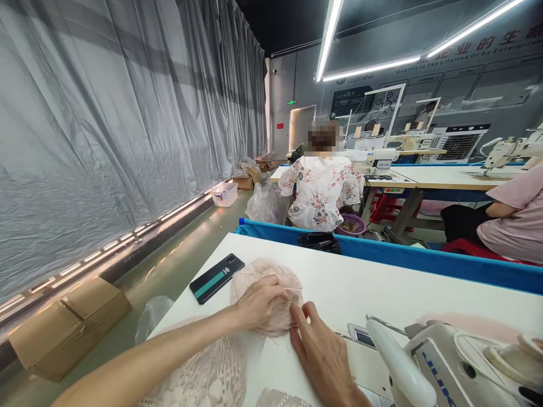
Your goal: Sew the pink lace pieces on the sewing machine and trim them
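A pale pink lace piece point(250, 277), rounded in outline, lies on the white sewing table point(343, 277). My left hand point(261, 302) rests over its middle, fingers bent and pinched on the lace. At the right edge of that piece, my right hand point(320, 347) has its thumb and fingertips closed on the lace, with the other fingers curled. Loose threads hang from the lace below the hands. Under my left forearm lies a larger heap of cream lace point(207, 367), and part of another lace piece point(282, 398) shows at the bottom edge.
A phone point(217, 278) lies left of the lace. To the right stands a white sewing machine point(441, 362), with blurred pink fabric point(470, 325) behind it. Blue cloth point(382, 251) runs along the table's far edge. A seated person point(320, 192) is ahead; a carton point(70, 325) sits on the floor.
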`<control>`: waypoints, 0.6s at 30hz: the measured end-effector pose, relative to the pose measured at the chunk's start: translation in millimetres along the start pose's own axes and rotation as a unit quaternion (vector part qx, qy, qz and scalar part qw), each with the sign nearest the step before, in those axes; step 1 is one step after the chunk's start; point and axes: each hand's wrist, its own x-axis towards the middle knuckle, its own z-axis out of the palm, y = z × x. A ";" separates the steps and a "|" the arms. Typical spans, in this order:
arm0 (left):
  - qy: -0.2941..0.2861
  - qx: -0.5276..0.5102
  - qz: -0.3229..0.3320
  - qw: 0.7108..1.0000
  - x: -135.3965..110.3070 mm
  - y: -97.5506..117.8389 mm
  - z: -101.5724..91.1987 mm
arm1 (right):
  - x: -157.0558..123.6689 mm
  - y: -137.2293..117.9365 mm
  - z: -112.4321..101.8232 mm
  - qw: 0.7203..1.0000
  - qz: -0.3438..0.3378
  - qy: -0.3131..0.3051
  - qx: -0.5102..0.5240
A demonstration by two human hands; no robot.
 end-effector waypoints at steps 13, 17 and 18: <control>-0.032 -0.027 0.008 0.999 2.9 5.1 -6.6 | 22.6 4.3 -7.0 0.990 -0.062 0.083 0.096; 0.007 -0.029 -0.037 0.999 4.9 7.4 1.4 | 35.3 1.2 -7.8 0.975 -0.074 0.111 0.176; 0.021 -0.031 -0.051 0.998 5.9 8.2 2.8 | 37.0 1.3 -7.9 0.972 -0.074 0.119 0.191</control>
